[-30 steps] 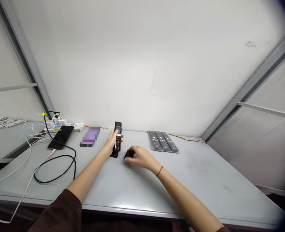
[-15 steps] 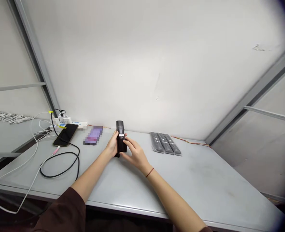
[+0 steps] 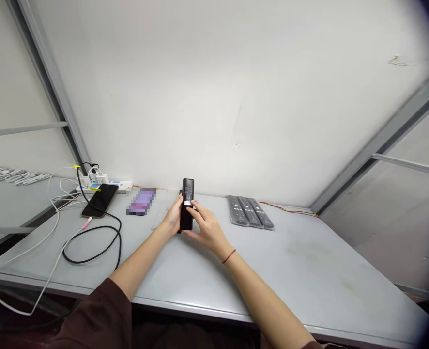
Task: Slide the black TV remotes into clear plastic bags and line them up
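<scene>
A black remote control is held upright above the table, its back with a white label facing me. My left hand grips it along the left edge. My right hand closes on its lower right part, with fingertips on the back by the label and the thumb near the bottom end. A second dark edge shows behind the remote on the left; what it belongs to is mostly hidden. To the right, several remote controls lie side by side in clear wrapping.
A black phone and a pixelated purple-screened device lie at left. Behind the phone is a white power strip with plugs. A black cable and white cables loop over the grey table. Bundled white cables lie far left.
The remote has shifted slightly right in my hands. Its lower part stuck out to the right before and now lines up with the upper part. The view has tilted slightly.
</scene>
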### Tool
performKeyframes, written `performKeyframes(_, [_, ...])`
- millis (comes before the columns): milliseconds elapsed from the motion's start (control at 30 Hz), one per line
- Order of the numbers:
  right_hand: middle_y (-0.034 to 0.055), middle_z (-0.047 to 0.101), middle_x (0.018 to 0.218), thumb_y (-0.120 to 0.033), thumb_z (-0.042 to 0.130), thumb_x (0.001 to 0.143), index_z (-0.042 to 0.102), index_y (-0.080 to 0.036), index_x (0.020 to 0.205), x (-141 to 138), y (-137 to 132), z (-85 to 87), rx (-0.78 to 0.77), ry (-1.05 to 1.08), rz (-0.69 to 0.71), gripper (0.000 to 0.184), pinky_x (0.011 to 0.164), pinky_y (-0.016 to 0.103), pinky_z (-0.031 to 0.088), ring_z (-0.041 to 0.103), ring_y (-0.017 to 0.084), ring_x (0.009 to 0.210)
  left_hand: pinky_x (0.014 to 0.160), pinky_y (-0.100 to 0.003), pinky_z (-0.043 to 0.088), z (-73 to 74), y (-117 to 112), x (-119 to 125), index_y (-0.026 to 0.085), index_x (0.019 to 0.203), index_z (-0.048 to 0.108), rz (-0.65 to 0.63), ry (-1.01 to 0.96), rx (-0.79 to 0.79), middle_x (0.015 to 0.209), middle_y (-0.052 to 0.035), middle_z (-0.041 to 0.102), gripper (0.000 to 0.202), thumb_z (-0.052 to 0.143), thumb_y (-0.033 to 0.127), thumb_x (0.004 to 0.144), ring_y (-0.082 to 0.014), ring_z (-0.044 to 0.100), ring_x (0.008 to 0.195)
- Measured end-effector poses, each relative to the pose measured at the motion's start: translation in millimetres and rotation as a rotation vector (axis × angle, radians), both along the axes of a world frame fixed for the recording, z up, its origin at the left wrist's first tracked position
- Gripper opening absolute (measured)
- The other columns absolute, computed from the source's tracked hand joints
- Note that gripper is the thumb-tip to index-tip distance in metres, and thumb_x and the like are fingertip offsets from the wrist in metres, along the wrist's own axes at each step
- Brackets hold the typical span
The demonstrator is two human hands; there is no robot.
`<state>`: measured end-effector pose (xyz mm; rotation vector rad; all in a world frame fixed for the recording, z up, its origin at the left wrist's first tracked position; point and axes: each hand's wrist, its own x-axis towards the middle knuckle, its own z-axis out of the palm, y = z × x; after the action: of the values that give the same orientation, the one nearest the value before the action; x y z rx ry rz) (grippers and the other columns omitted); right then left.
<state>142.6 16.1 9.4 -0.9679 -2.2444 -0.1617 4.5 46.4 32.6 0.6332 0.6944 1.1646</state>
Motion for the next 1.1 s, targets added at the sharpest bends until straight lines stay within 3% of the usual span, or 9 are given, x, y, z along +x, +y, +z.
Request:
performKeyframes(167, [0.0191, 0.039, 0.142, -0.050, 0.064, 0.076, 0.035, -0.017, 0.140, 5, -1, 4.2, -0.028, -0.055, -0.051, 0.078, 0.094, 0.046, 0.042, 0.042, 0.031, 0.126, 0.068, -0.029, 0.051, -7.0, -1, 3, 0.024, 0.117, 0.051, -0.003, 0.024, 0.071, 0.097, -0.0049, 0.064, 0.030, 0.044, 0.037, 0.091, -0.0153, 0.062, 0.077])
performKeyframes(433, [0.0177, 0.042, 0.141, -0.050, 0.065, 0.076, 0.039, -0.019, 0.138, 6, -1, 6.5, -0.043, -0.092, -0.081, 0.074, 0.093, 0.044, 0.040, 0.045, 0.031, 0.123, 0.064, -0.027, 0.052, -8.4, 0, 4, 0.023, 0.115, 0.051, 0.000, -0.008, 0.081, 0.097, -0.0062, 0.063, 0.029, 0.046, 0.036, 0.090, -0.0148, 0.062, 0.076])
performKeyframes(633, [0.0163, 0.043, 0.139, -0.050, 0.061, 0.078, 0.039, -0.020, 0.138, 6, -1, 7.0, -0.047, -0.089, -0.081, 0.070, 0.093, 0.045, 0.040, 0.044, 0.031, 0.124, 0.068, -0.031, 0.053, -10.2, 0, 4, 0.024, 0.117, 0.050, -0.010, -0.013, 0.052, 0.097, -0.0059, 0.065, 0.032, 0.049, 0.039, 0.089, -0.0160, 0.063, 0.077])
performKeyframes(800, [0.0177, 0.042, 0.134, -0.043, 0.062, 0.078, 0.040, -0.019, 0.138, 2, -5, 9.7, -0.034, -0.030, -0.100, 0.068, 0.095, 0.047, 0.040, 0.041, 0.032, 0.121, 0.074, -0.032, 0.052, -2.4, -1, 4, 0.022, 0.114, 0.052, 0.040, -0.047, 0.091, 0.098, -0.0056, 0.065, 0.032, 0.050, 0.040, 0.087, -0.0168, 0.065, 0.079])
performKeyframes(967, [0.0133, 0.058, 0.110, -0.036, 0.059, 0.080, 0.034, -0.020, 0.139, -1, -7, 7.5, -0.195, 0.099, -0.065, 0.066, 0.081, 0.043, 0.048, 0.057, 0.027, 0.094, 0.075, -0.030, 0.052, 4.4, -5, 5, 0.025, 0.116, 0.051, 0.072, -0.140, 0.105, 0.093, -0.0020, 0.064, 0.031, 0.054, 0.032, 0.086, -0.0140, 0.063, 0.077])
performKeyframes(1100, [0.0104, 0.063, 0.109, -0.031, 0.048, 0.087, 0.039, -0.020, 0.134, -2, -8, 10.3, -0.414, 0.390, 0.025, 0.049, 0.075, 0.037, 0.050, 0.061, 0.019, 0.079, 0.071, -0.025, 0.051, 3.2, -2, 4, 0.023, 0.110, 0.054, 0.147, -0.205, 0.047, 0.079, 0.0016, 0.061, 0.032, 0.062, 0.018, 0.080, -0.0109, 0.061, 0.070])
